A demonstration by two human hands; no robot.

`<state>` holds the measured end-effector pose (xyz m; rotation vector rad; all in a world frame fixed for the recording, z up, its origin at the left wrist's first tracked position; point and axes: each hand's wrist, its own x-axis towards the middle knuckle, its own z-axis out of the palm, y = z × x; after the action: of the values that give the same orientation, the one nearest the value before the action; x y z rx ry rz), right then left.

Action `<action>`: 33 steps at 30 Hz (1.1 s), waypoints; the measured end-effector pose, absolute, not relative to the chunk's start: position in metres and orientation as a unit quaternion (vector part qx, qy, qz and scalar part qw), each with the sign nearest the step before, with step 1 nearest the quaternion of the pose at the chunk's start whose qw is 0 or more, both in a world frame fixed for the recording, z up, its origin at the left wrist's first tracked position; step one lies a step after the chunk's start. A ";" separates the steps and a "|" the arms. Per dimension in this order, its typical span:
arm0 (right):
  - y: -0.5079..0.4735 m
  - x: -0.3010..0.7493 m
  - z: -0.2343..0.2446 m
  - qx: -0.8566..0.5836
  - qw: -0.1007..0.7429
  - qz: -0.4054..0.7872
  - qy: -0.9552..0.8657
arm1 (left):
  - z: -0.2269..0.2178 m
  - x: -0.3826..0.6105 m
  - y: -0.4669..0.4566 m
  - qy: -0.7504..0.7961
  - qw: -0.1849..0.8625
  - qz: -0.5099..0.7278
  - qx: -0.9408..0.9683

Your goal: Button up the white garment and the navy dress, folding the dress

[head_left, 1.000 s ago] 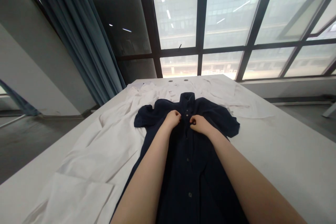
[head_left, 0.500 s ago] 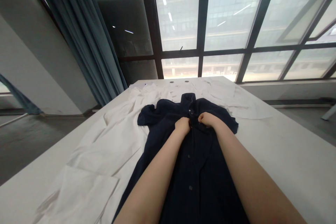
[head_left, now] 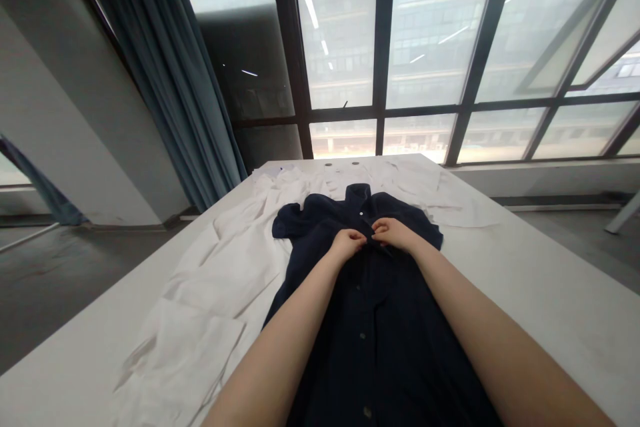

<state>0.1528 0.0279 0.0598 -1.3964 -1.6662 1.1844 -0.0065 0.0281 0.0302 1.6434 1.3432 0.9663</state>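
Observation:
A dark navy short-sleeved shirt [head_left: 320, 267] lies front up on the white table [head_left: 540, 300], its collar toward the window. Buttons run down its front, one of them a pale button [head_left: 361, 213] just below the collar. Over the chest, my left hand [head_left: 349, 243] pinches the shirt's front edge. Close beside it on the right, my right hand [head_left: 393, 233] also has its fingertips closed on the front edge. The fingertips of both hands almost meet. Whether a button is between them is too small to tell.
Crumpled white cloth [head_left: 225, 267] spreads along the table's left side and on behind the collar. Two dark round discs show near the far edge, one of them a grommet-like disc [head_left: 355, 163]. Beyond stand large windows [head_left: 345, 33] and a blue-grey curtain [head_left: 165, 80].
My fingers have shifted slightly at the shirt's front edge, with more fingertips now visible. The view has tilted up a little. Both hands stay at the chest.

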 end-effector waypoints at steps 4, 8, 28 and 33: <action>-0.001 0.144 0.049 -0.507 0.390 0.439 -0.631 | 0.015 -0.004 0.007 0.526 0.420 0.426 0.604; -0.013 0.139 0.028 -0.495 0.447 0.428 -0.610 | 0.001 0.002 -0.005 0.517 0.419 0.480 0.572; -0.018 0.132 0.015 -0.484 0.454 0.219 -0.715 | -0.007 0.002 -0.002 0.467 0.469 0.524 0.536; -0.016 0.133 0.011 -0.459 0.478 0.314 -0.680 | -0.011 0.001 -0.001 0.477 0.467 0.526 0.527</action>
<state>0.1329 -0.0161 0.0110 -1.1194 -1.6593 0.7677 0.0006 -0.0008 -0.0106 1.2922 1.1715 1.2914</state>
